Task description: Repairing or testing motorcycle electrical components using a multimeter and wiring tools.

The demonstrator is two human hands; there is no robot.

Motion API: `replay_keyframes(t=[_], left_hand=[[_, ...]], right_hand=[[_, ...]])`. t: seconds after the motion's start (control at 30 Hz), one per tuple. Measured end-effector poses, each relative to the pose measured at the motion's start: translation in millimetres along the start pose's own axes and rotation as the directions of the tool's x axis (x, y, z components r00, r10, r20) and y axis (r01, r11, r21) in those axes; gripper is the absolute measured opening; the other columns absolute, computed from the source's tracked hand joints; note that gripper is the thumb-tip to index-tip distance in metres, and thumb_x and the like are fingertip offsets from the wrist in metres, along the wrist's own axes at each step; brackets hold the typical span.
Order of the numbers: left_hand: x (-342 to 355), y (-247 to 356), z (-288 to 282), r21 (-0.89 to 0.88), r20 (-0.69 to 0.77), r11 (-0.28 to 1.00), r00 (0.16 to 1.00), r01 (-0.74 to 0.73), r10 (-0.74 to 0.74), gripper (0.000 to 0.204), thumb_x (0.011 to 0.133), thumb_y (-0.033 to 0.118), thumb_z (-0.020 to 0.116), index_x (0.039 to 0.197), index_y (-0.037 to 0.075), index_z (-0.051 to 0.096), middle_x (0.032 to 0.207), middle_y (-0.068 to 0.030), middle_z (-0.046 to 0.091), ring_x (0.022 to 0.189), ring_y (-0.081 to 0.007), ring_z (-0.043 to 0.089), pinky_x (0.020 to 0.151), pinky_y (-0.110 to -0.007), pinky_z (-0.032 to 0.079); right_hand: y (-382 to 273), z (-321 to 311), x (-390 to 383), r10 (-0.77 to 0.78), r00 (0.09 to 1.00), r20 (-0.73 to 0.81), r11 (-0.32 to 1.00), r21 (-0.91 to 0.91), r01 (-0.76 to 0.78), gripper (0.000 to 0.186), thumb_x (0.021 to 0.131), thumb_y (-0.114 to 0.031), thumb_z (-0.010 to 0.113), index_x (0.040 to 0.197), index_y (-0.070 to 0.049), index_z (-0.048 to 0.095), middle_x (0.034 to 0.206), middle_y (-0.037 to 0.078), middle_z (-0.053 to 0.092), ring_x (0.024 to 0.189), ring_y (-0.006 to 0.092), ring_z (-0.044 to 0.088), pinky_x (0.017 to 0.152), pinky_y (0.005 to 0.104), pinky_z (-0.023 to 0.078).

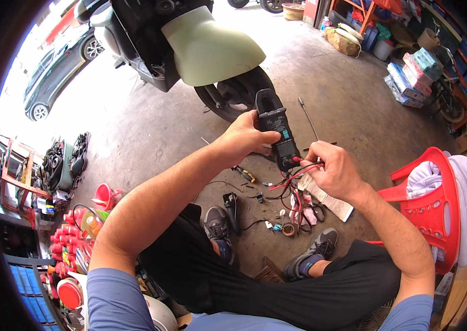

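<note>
My left hand [249, 137] is closed around a black clamp meter [278, 129], its back facing up and its clamp jaw pointing away from me. At the meter's near end, my right hand [330, 168] pinches a red probe plug [296, 159] that sits at the meter's socket; whether it is fully seated I cannot tell. Red and black test leads [306, 170] run from there under my right fingers. Below, on the floor between my feet, lies a tangle of wires [294, 207] with small connectors, beside a strip of cardboard [330, 203].
A scooter with a pale green front cover [214, 47] stands ahead. Screwdriver [244, 174] and long metal rod [308, 117] lie on the concrete. To the right is a red plastic chair [432, 212] holding white cloth. Red bottles [65, 243] crowd the left; boxed packs [412, 77] stand far right.
</note>
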State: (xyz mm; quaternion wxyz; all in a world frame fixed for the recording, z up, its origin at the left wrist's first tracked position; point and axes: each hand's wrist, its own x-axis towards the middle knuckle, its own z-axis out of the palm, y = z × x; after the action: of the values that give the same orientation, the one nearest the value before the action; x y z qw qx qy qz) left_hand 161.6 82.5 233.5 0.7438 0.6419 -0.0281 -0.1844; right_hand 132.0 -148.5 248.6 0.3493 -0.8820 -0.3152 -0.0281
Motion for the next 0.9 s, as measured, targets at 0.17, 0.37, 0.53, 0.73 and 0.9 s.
replay_keyframes(t=[0.17,0.37,0.53,0.73,0.9], left_hand=[[-0.8,0.2,-0.1,-0.059,0.039,0.998,0.999,-0.003,0.005,0.031,0.084,0.001,0.062,0.111,-0.001,0.049,0.107,-0.0086,0.056,0.097,-0.0199,0.061,0.084,-0.041,0.057],[1.7,4.2,2.8,-0.064,-0.038,0.998,0.999,-0.004,0.001,0.03,0.085,0.002,0.061,0.112,-0.001,0.047,0.107,-0.0097,0.056,0.097,-0.0211,0.062,0.084,-0.041,0.057],[2.6,3.6,5.4,-0.18,-0.134,0.983,0.991,-0.028,0.004,0.034,0.086,0.003,0.062,0.115,0.001,0.045,0.109,-0.0097,0.057,0.1,-0.0222,0.06,0.086,-0.043,0.055],[-0.7,8.3,8.3,-0.176,-0.164,0.98,0.985,-0.087,0.058,0.035,0.083,0.002,0.065,0.11,0.004,0.044,0.104,-0.0072,0.057,0.097,-0.021,0.061,0.084,-0.043,0.056],[-3.2,7.9,15.9,-0.229,-0.215,0.966,0.974,-0.117,0.067,0.035,0.083,0.002,0.065,0.112,0.005,0.044,0.106,-0.0074,0.057,0.099,-0.0209,0.06,0.084,-0.044,0.055]], right_hand=[[3.0,4.9,-3.0,0.007,0.996,-0.086,0.997,0.078,0.0,0.015,0.075,-0.002,0.065,0.082,-0.002,0.052,0.077,0.012,0.056,0.064,0.0286,0.056,0.059,0.0344,0.045],[-6.3,3.5,-0.7,-0.128,0.987,-0.093,0.99,-0.068,0.122,0.021,0.078,-0.007,0.065,0.094,-0.004,0.051,0.085,0.011,0.056,0.068,0.0292,0.062,0.059,0.0375,0.049],[-7.4,8.6,3.7,-0.131,0.98,-0.151,0.985,-0.13,0.112,0.022,0.08,-0.008,0.065,0.096,-0.004,0.05,0.086,0.011,0.058,0.067,0.0286,0.063,0.057,0.0374,0.049],[-7.1,6.0,10.5,-0.088,0.975,-0.205,0.989,-0.134,0.061,0.021,0.081,-0.009,0.064,0.095,-0.005,0.05,0.078,0.012,0.061,0.065,0.0295,0.063,0.056,0.0385,0.049],[-7.3,2.4,15.3,-0.099,0.973,-0.208,0.982,-0.179,0.062,0.015,0.082,-0.009,0.064,0.091,-0.003,0.052,0.076,0.015,0.061,0.068,0.0311,0.064,0.057,0.0376,0.05]])
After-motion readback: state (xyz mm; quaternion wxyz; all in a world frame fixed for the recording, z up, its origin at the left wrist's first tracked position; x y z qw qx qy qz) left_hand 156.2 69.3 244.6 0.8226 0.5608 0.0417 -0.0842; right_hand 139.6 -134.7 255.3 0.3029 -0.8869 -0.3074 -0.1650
